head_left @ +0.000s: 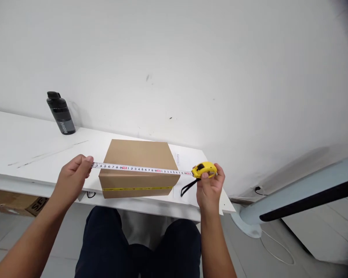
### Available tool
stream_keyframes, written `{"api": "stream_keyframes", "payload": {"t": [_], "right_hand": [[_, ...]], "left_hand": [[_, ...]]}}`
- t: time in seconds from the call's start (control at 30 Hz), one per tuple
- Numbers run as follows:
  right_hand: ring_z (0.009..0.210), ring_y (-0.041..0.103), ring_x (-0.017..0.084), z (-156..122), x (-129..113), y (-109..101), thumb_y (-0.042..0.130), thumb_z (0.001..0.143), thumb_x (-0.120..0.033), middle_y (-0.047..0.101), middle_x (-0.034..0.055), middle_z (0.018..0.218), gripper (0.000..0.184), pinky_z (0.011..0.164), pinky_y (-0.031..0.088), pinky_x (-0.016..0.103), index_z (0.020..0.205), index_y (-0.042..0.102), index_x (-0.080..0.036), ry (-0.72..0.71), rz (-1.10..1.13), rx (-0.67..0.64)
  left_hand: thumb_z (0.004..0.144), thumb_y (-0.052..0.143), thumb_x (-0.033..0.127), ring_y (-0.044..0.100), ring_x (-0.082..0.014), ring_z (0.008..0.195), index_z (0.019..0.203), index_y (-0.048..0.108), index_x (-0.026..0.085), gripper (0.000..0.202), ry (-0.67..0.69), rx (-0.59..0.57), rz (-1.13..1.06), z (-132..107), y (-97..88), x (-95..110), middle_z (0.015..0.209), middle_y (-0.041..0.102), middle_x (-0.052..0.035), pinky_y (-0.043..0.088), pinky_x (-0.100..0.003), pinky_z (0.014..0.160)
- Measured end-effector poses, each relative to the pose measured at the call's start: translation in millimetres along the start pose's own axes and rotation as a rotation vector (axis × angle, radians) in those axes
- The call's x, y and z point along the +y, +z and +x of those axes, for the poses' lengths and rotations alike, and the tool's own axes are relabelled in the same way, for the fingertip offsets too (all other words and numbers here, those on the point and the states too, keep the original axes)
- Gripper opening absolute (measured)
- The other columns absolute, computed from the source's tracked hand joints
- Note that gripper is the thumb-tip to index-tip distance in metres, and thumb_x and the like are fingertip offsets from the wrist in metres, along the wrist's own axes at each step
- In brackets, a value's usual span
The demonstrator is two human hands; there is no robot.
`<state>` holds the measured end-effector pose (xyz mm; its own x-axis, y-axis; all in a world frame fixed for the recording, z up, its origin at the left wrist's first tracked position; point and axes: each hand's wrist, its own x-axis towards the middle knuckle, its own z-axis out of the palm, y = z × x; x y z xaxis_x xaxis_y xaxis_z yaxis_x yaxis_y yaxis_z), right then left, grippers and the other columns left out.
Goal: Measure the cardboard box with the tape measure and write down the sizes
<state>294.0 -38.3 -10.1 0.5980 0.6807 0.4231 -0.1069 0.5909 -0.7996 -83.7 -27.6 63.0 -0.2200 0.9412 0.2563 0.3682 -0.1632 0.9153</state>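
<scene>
Left hand (75,172): clenched, thumb and fingers pinching the free end of a pulled-out blade (142,169), white with black figures and red marks.

Right hand (210,191): grasping the case of a yellow tape measure (204,170), thumb at its near side. A black strap (189,186) hung from the case, just left of this grip.

The blade ran fairly straight from one grip to the other, sloping slightly down toward the right in view.

Cardboard box (140,150): one, brown, standing between the two grips and behind the blade as seen; whether blade and box touched could not be told. A yellow line (137,189) with darker marks crossed its near side, below the level of both grips.

White table (17,135): beneath both grips, bearing the box. Paper (188,156), printed: on the table, partly behind the right grip.

Bottle (60,114): black and grey, upright, beyond the left grip and further left, near the wall (174,69).

Second box (16,202): brown, lettered, below the table, left of the left grip.

Person's legs (139,247): dark trousers, nearer than both grips and between the forearms.
</scene>
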Motion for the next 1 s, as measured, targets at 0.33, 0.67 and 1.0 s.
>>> {"api": "stream_keyframes", "payload": {"t": [0.33,0.67,1.0], "right_hand": [[0.113,0.060,0.021,-0.5,24.2,14.2,0.073,0.085,-0.049,0.058,0.0070,0.126,0.062,0.101,0.048,0.040,0.137,0.046,-0.030,0.040,-0.118,-0.136],[0.109,0.058,0.020,-1.4,23.0,17.3,0.073,0.085,-0.047,0.056,0.0061,0.121,0.058,0.098,0.049,0.037,0.133,0.047,-0.029,0.018,-0.118,-0.167],[0.111,0.058,0.021,-1.2,20.0,17.1,0.072,0.084,-0.048,0.056,0.0067,0.125,0.058,0.098,0.050,0.039,0.133,0.048,-0.029,0.022,-0.149,-0.168]], "left_hand": [[0.088,0.051,0.065,0.039,-0.0140,0.060,0.067,0.041,0.023,0.048,-0.093,-0.208,0.111,6.2,14.0,-33.6,0.063,0.041,0.0041,0.033,-0.024,0.052],[0.083,0.057,0.066,0.031,-0.0111,0.055,0.068,0.035,0.023,0.051,-0.192,-0.184,0.030,3.3,22.4,-36.6,0.063,0.032,0.0050,0.026,-0.021,0.044],[0.083,0.054,0.066,0.035,-0.0131,0.055,0.064,0.038,0.023,0.050,-0.162,-0.174,0.200,1.8,17.2,-22.1,0.059,0.035,0.0037,0.031,-0.023,0.044]]}}
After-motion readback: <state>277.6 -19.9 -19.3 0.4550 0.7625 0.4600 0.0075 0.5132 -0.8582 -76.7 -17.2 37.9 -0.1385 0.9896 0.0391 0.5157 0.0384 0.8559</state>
